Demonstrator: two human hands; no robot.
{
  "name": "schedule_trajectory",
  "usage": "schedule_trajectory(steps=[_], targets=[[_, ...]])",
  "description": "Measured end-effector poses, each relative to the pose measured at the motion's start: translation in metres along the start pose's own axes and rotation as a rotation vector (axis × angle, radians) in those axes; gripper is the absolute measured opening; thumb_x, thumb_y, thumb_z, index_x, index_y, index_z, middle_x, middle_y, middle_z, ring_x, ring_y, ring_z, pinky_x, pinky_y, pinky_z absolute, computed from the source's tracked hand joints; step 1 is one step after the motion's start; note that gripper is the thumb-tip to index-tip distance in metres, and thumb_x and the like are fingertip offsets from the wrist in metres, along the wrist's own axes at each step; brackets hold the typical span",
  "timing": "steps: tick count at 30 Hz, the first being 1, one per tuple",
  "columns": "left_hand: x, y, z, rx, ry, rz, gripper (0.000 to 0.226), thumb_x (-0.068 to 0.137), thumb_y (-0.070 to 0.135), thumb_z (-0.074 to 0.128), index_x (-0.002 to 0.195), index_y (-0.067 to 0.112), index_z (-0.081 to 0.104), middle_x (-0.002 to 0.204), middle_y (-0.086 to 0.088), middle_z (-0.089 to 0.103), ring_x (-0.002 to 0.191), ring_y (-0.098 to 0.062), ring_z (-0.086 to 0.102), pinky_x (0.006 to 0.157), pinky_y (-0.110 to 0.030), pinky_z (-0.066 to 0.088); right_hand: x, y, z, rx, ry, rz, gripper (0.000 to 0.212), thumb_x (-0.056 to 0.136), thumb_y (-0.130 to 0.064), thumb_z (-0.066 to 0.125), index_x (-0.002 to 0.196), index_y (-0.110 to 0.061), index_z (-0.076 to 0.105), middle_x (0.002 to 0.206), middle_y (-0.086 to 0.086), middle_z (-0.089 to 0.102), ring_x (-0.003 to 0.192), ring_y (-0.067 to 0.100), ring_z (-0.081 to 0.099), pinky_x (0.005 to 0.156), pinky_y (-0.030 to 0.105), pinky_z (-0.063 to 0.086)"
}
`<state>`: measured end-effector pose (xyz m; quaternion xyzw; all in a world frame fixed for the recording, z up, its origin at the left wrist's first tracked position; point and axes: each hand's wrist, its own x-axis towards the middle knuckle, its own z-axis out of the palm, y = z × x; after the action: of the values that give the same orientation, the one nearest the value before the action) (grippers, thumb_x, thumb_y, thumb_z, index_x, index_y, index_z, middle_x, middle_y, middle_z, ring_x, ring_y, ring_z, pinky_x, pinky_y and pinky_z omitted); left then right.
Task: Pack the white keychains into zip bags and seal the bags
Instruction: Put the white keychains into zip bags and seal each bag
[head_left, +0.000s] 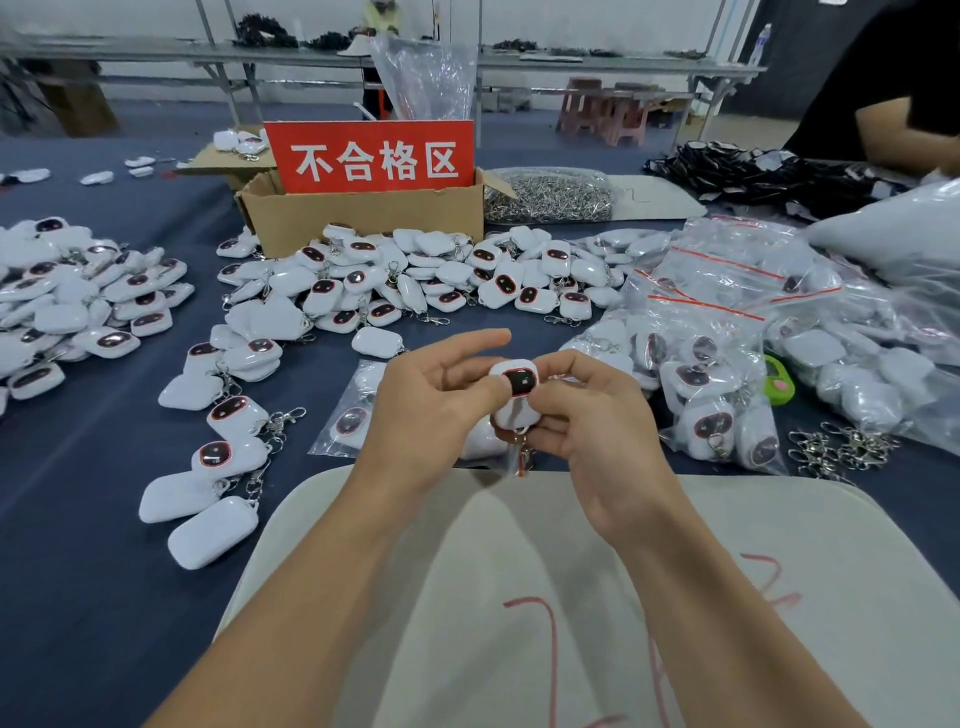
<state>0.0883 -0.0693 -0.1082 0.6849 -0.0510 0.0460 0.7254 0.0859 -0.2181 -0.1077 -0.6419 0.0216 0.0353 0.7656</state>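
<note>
Above the near edge of the table (93, 545), the left hand (441, 402) and right hand (587, 434) both pinch one keychain (511, 387). Its dark face is up, its long axis runs near to far, and its clasp (524, 458) hangs at the near end. A part-filled bag (347, 415) lies just left, partly under the left hand (the nearer one), so the next move probably goes leftward.

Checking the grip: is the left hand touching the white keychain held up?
Touching. The head view shows the left hand pressing its thumb against the keychain at its left edge.
</note>
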Motion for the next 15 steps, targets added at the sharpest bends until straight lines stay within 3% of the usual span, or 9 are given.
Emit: schedule_trajectory(steps=[3, 5, 7, 9, 11, 13, 15], targets=[[0.003, -0.002, 0.0, 0.013, 0.084, -0.034, 0.039, 0.086, -0.002, 0.075, 0.112, 0.027, 0.074, 0.09, 0.0, 0.081, 0.081, -0.013, 0.076, 0.077, -0.02, 0.057, -0.002, 0.0, 0.005, -0.052, -0.025, 0.003, 0.03, 0.065, -0.001, 0.061, 0.093, -0.004, 0.068, 0.087, 0.029, 0.071, 0.077, 0.03, 0.073, 0.087, 0.056, 0.062], [0.005, -0.004, -0.001, 0.069, 0.12, -0.046, 0.041, 0.084, -0.002, 0.077, 0.108, 0.03, 0.073, 0.088, 0.003, 0.081, 0.082, -0.014, 0.077, 0.078, -0.023, 0.059, -0.003, 0.003, 0.009, -0.103, -0.032, 0.017, 0.037, 0.057, -0.006, 0.062, 0.094, -0.008, 0.066, 0.089, 0.026, 0.073, 0.073, 0.029, 0.069, 0.073, 0.05, 0.061], [0.006, -0.005, -0.002, 0.112, 0.13, -0.055, 0.041, 0.084, -0.002, 0.076, 0.108, 0.031, 0.074, 0.088, 0.005, 0.08, 0.082, -0.013, 0.077, 0.08, -0.027, 0.06, -0.004, 0.004, 0.012, -0.125, -0.03, 0.037, 0.042, 0.054, -0.009, 0.063, 0.096, -0.011, 0.065, 0.088, 0.019, 0.076, 0.068, 0.03, 0.066, 0.06, 0.038, 0.051], [0.007, -0.005, -0.003, 0.098, 0.116, -0.066, 0.039, 0.086, -0.004, 0.073, 0.108, 0.029, 0.075, 0.091, 0.005, 0.081, 0.084, -0.013, 0.077, 0.083, -0.029, 0.06, -0.003, 0.005, 0.013, -0.122, -0.014, 0.042, 0.042, 0.058, -0.009, 0.066, 0.1, -0.011, 0.066, 0.091, 0.018, 0.077, 0.08, 0.041, 0.072, 0.069, 0.046, 0.056], [0.008, -0.004, -0.003, 0.061, 0.094, -0.078, 0.036, 0.086, -0.004, 0.073, 0.106, 0.026, 0.077, 0.093, 0.003, 0.081, 0.085, -0.015, 0.078, 0.082, -0.027, 0.06, -0.003, 0.004, 0.013, -0.114, -0.003, 0.023, 0.036, 0.068, -0.003, 0.071, 0.103, -0.01, 0.067, 0.092, 0.017, 0.077, 0.092, 0.042, 0.074, 0.091, 0.06, 0.058], [0.008, -0.003, -0.005, 0.022, 0.076, -0.077, 0.033, 0.085, -0.002, 0.075, 0.103, 0.026, 0.077, 0.094, 0.001, 0.081, 0.085, -0.016, 0.078, 0.077, -0.024, 0.06, -0.003, 0.004, 0.012, -0.111, 0.003, 0.002, 0.029, 0.078, 0.006, 0.071, 0.103, -0.008, 0.068, 0.089, 0.015, 0.077, 0.083, 0.033, 0.075, 0.097, 0.059, 0.056], [0.008, -0.004, -0.005, -0.006, 0.057, -0.07, 0.03, 0.084, 0.001, 0.079, 0.101, 0.026, 0.078, 0.095, -0.001, 0.081, 0.086, -0.018, 0.078, 0.076, -0.025, 0.06, -0.002, 0.005, 0.012, -0.11, 0.024, -0.007, 0.028, 0.079, 0.01, 0.07, 0.101, -0.007, 0.069, 0.084, 0.013, 0.077, 0.075, 0.024, 0.074, 0.091, 0.051, 0.06]])
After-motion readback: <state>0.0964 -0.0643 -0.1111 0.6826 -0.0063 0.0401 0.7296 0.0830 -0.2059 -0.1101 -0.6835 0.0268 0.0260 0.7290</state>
